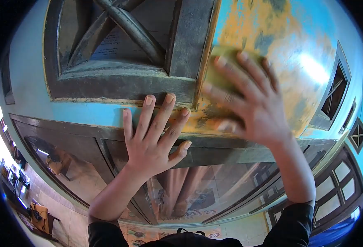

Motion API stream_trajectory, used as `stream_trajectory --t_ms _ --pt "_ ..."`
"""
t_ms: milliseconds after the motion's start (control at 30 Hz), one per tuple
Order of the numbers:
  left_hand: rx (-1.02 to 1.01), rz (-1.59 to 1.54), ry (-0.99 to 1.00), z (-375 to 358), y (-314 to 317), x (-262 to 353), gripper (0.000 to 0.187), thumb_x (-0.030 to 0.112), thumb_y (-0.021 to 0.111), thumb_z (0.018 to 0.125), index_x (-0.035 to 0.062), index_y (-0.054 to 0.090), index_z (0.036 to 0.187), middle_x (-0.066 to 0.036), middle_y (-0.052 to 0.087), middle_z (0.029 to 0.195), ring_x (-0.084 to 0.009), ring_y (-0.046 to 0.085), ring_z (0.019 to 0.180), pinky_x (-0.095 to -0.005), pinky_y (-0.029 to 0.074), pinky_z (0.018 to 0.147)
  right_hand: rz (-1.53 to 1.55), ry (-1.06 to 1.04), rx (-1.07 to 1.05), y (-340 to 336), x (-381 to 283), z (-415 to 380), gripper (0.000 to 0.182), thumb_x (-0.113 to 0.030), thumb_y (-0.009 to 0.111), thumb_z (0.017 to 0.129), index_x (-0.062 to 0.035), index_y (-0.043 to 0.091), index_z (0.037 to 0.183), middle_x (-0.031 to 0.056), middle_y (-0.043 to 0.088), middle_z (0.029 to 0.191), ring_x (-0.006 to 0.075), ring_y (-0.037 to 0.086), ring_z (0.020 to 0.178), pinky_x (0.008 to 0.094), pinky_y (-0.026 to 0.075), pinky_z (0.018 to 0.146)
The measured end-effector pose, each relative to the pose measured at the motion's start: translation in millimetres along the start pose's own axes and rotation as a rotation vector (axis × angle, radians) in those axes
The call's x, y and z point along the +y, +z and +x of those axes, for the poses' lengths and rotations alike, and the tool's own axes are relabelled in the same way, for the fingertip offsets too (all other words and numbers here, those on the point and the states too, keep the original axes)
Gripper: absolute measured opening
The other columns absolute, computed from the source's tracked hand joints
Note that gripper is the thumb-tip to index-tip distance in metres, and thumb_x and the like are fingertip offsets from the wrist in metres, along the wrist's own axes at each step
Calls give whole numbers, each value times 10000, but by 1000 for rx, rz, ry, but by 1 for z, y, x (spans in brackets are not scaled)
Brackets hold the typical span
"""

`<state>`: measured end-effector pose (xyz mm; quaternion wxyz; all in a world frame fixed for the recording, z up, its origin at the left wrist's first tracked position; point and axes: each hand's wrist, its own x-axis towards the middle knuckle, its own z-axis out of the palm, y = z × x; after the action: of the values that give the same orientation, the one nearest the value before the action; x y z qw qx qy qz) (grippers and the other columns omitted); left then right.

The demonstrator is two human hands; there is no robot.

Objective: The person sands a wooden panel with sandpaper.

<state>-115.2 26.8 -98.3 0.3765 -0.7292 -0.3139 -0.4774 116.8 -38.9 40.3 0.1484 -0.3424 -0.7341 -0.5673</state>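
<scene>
Nearest: left hand [150,142] spread flat, holding nothing — braced on the blue wall [29,94] just below the lower right corner of the dark vent frame [124,88]. Beyond: right hand [247,105] pressing a yellow-green sponge [220,68] against worn orange paint beside the frame's right edge. Probably light, soft, compressible — best gripped with fingers spread across its back.

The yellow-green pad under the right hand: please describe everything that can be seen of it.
The pad is a flat, dull yellow-green piece, perhaps a sponge or sanding pad; its material is not certain. The right hand presses it flat against the blue wall, where the paint looks worn to orange-yellow. The spread fingers cover most of it, so only its upper left part shows, beside the dark window frame.
</scene>
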Motion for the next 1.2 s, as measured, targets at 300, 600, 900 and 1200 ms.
stream_trajectory --t_ms 300,600,900,1200 --pt "18 -58 -80 1 2 6 566 538 515 932 300 564 1443 -36 442 1580 -341 340 1485 -630 30 1208 -16 -39 4 2 4 2 704 -808 392 879 -365 638 1368 99 450 1556 425 385 1428 615 220 1183" --pt "12 -63 -61 3 1 6 576 539 503 943 269 557 1449 -64 437 1578 -360 327 1488 -637 33 1204 -23 -55 -54 -4 3 5 724 -814 382 887 -331 659 1350 146 449 1548 432 385 1430 623 237 1168" --pt "15 -86 -89 2 1 7 568 536 500 938 307 550 1455 -27 421 1593 -322 323 1496 -625 12 1211 4 -56 -18 -3 2 6 728 -800 457 857 -311 658 1358 128 453 1549 411 382 1439 626 216 1174" --pt "-1 -44 -37 3 -3 5 600 550 469 970 205 554 1453 -130 424 1577 -407 297 1493 -638 36 1199 5 -16 67 3 3 -1 754 -809 440 858 -282 672 1343 150 459 1540 430 388 1431 623 245 1167"
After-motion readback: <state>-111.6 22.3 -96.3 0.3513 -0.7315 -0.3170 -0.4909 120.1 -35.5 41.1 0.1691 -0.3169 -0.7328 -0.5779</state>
